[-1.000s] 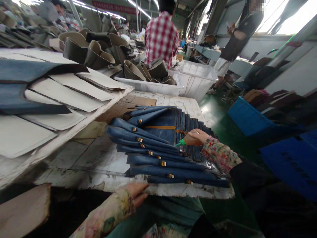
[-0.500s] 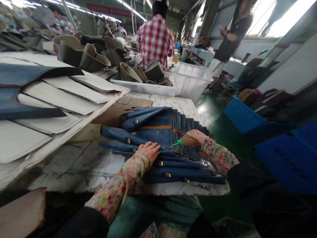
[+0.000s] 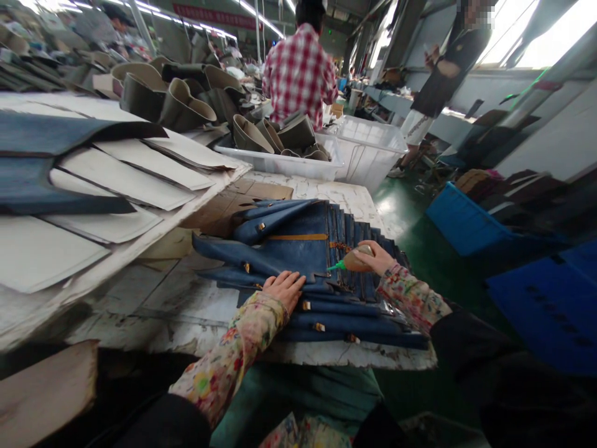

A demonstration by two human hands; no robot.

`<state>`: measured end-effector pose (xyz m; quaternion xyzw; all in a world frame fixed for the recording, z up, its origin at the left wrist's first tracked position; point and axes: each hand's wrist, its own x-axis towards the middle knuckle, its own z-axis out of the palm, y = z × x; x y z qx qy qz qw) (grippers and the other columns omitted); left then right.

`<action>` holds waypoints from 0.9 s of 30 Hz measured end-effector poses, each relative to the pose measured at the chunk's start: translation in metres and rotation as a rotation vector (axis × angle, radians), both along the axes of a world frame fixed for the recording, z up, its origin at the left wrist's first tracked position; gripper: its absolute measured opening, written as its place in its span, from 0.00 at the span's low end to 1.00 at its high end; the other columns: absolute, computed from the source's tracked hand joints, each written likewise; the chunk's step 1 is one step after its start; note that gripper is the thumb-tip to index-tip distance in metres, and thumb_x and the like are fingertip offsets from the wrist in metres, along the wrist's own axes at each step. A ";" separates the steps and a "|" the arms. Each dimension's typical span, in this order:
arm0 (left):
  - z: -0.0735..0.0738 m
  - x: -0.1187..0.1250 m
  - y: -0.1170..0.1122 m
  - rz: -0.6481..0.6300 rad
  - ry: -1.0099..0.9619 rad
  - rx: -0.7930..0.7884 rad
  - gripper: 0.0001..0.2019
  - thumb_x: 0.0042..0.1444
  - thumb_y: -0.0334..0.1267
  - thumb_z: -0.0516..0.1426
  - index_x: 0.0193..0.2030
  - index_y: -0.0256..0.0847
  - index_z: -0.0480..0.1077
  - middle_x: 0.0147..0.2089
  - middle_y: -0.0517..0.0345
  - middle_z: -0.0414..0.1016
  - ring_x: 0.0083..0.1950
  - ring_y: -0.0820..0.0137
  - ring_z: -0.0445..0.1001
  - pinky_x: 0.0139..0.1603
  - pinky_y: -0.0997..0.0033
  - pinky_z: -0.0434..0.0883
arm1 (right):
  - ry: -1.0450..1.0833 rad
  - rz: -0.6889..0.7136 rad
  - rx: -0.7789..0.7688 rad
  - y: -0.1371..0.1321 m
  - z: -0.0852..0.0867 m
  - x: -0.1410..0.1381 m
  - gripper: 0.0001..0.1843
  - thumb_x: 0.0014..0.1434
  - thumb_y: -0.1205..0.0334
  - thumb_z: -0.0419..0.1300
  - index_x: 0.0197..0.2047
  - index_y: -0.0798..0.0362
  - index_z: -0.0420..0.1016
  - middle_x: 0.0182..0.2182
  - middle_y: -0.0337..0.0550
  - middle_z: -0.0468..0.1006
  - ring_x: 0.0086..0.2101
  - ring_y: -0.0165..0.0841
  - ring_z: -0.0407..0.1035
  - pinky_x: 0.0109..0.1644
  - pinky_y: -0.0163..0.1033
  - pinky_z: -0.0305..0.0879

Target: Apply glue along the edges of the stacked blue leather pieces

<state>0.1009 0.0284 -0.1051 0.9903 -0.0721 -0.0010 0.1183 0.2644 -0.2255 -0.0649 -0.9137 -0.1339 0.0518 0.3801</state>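
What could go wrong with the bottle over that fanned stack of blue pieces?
Liquid could drip from the green nozzle of the bottle in the right hand onto the blue pieces. The left hand presses only one spot, so the fan may slide. The nearest ones lie at the table edge and might slip off.

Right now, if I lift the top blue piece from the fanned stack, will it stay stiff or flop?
Probably floppy: the top blue piece has strap ends that curve over those beneath. It looks thin, so likely light. The left hand presses the stack, so pieces may slide.
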 end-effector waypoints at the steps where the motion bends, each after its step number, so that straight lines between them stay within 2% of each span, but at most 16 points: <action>1: 0.000 0.000 0.000 0.001 0.006 0.000 0.21 0.61 0.38 0.45 0.61 0.49 0.58 0.63 0.62 0.58 0.62 0.61 0.56 0.56 0.54 0.56 | -0.005 0.022 0.003 0.000 0.000 -0.001 0.26 0.45 0.44 0.57 0.42 0.54 0.65 0.39 0.45 0.70 0.42 0.37 0.65 0.51 0.43 0.61; 5: 0.001 0.000 0.000 -0.008 0.000 -0.013 0.21 0.60 0.38 0.45 0.61 0.47 0.57 0.63 0.60 0.58 0.62 0.61 0.56 0.56 0.54 0.57 | -0.007 0.091 0.002 0.002 -0.004 -0.002 0.25 0.46 0.44 0.57 0.42 0.53 0.65 0.38 0.43 0.70 0.41 0.36 0.66 0.50 0.43 0.62; 9: -0.001 0.000 0.001 -0.002 -0.026 -0.016 0.21 0.61 0.38 0.44 0.61 0.48 0.58 0.62 0.61 0.59 0.61 0.62 0.56 0.56 0.55 0.56 | -0.074 0.063 -0.010 0.006 -0.006 0.009 0.28 0.46 0.43 0.57 0.45 0.53 0.64 0.40 0.44 0.68 0.41 0.36 0.65 0.50 0.44 0.61; 12: -0.005 0.000 0.000 0.011 -0.050 -0.025 0.20 0.61 0.38 0.45 0.60 0.48 0.58 0.61 0.61 0.60 0.61 0.62 0.57 0.56 0.56 0.57 | -0.110 0.050 -0.014 0.009 -0.002 0.015 0.29 0.46 0.43 0.57 0.46 0.53 0.64 0.43 0.45 0.67 0.42 0.37 0.64 0.51 0.44 0.61; 18: -0.011 0.000 0.000 0.032 -0.104 -0.043 0.20 0.61 0.39 0.46 0.60 0.49 0.59 0.61 0.62 0.61 0.61 0.63 0.58 0.56 0.56 0.57 | -0.075 0.198 -0.033 0.010 0.004 0.009 0.28 0.46 0.44 0.57 0.45 0.54 0.65 0.39 0.44 0.69 0.40 0.37 0.65 0.49 0.44 0.62; 23: -0.009 -0.002 0.000 0.026 -0.123 -0.053 0.19 0.62 0.41 0.45 0.60 0.48 0.59 0.60 0.61 0.62 0.60 0.62 0.58 0.55 0.56 0.57 | -0.235 0.123 -0.013 0.019 -0.004 0.028 0.27 0.47 0.45 0.57 0.46 0.53 0.64 0.43 0.47 0.67 0.45 0.38 0.63 0.53 0.46 0.59; 27: -0.015 -0.001 0.000 0.028 -0.150 -0.073 0.19 0.62 0.41 0.45 0.60 0.49 0.59 0.60 0.61 0.62 0.60 0.63 0.58 0.55 0.57 0.56 | -0.351 0.101 -0.041 0.023 -0.001 0.038 0.29 0.47 0.45 0.57 0.48 0.54 0.64 0.45 0.49 0.67 0.46 0.39 0.62 0.54 0.47 0.58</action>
